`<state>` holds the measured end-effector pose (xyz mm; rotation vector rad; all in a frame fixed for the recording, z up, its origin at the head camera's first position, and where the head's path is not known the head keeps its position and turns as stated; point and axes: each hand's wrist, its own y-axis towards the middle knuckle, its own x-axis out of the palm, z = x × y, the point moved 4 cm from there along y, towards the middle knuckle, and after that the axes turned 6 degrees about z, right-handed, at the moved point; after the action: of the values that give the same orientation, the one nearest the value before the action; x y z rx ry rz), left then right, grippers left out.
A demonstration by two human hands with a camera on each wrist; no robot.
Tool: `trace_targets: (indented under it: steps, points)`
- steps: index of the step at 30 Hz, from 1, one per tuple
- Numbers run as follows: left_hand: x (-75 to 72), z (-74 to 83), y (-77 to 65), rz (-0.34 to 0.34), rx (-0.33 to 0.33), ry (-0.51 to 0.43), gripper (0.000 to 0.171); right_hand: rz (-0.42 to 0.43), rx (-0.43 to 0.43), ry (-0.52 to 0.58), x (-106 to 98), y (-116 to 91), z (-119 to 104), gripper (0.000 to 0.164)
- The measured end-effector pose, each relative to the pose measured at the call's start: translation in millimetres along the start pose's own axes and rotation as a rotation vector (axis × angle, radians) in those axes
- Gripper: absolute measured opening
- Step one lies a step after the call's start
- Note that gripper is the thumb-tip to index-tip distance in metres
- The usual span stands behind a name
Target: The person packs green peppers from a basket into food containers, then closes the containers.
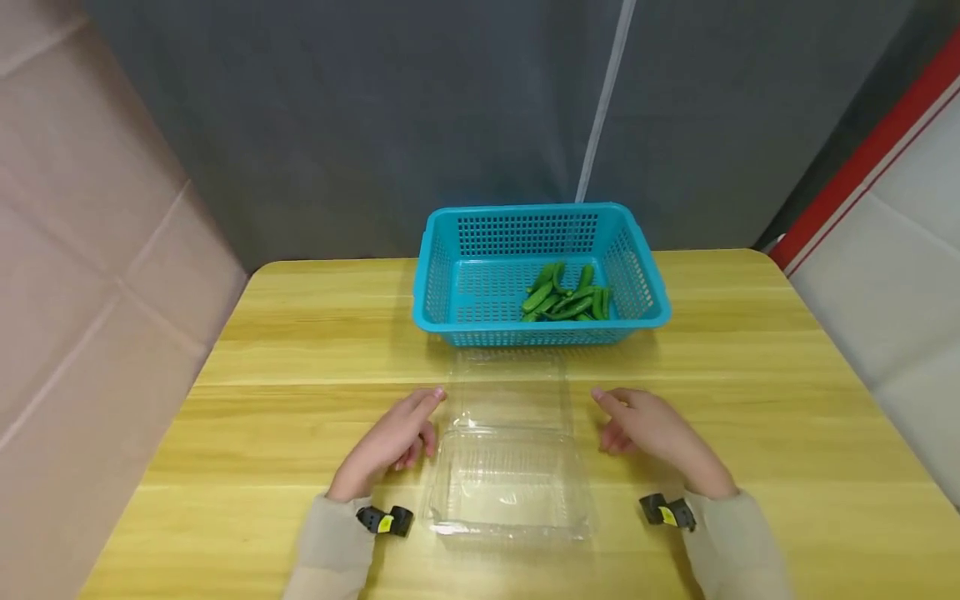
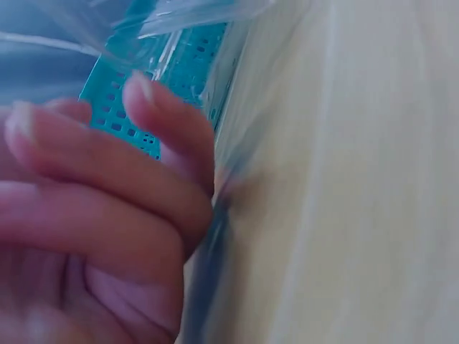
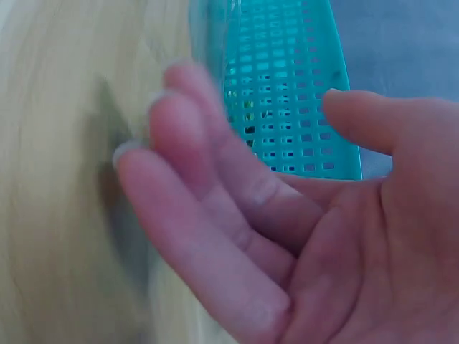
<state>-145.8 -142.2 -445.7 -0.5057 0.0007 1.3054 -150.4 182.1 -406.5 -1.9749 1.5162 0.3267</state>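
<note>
A clear plastic clamshell box lies unfolded on the table, its lid laid back toward the basket. My left hand is just left of the box near the hinge, its fingers loosely bent with nothing in them. On the other side, my right hand hovers a short way off the box, fingers relaxed and holding nothing; the right wrist view shows its bare palm. Behind the lid stands a blue-green plastic basket with several green peppers heaped in its right half.
The yellow wood-grain table ends at a dark grey curtain behind the basket. Pale panels rise at the left and right sides. A small black camera is strapped to each wrist.
</note>
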Motion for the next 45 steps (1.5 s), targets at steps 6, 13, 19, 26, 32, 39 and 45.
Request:
trace_targets:
  steps: [6, 13, 19, 26, 32, 39, 45]
  points:
    - [4.7, -10.7, -6.8, -0.111, -0.026, -0.128, 0.063, -0.074, -0.023, 0.080, 11, -3, 3, 0.065]
    - [6.3, -11.7, -10.3, -0.249, 0.079, -0.261, 0.058, -0.213, -0.063, 0.176, 27, -1, 7, 0.060]
    - [8.0, -15.9, -14.0, -0.351, 0.142, -0.336, 0.060, -0.258, -0.075, 0.237, 42, -5, 10, 0.066]
    - [8.1, -19.7, -14.7, -0.347, 0.135, -0.363, 0.063, -0.282, -0.061, 0.328, 50, -7, 11, 0.069]
    - [8.0, -13.8, -12.9, -0.357, 0.140, -0.337, 0.065, -0.300, -0.073, 0.353, 48, -6, 11, 0.070]
    - [7.8, -10.3, -10.9, -0.371, 0.138, -0.325, 0.063, -0.286, -0.087, 0.345, 43, -1, 11, 0.074]
    - [8.1, -9.0, -9.4, -0.385, 0.133, -0.335, 0.059, -0.312, -0.103, 0.364, 42, 3, 11, 0.071]
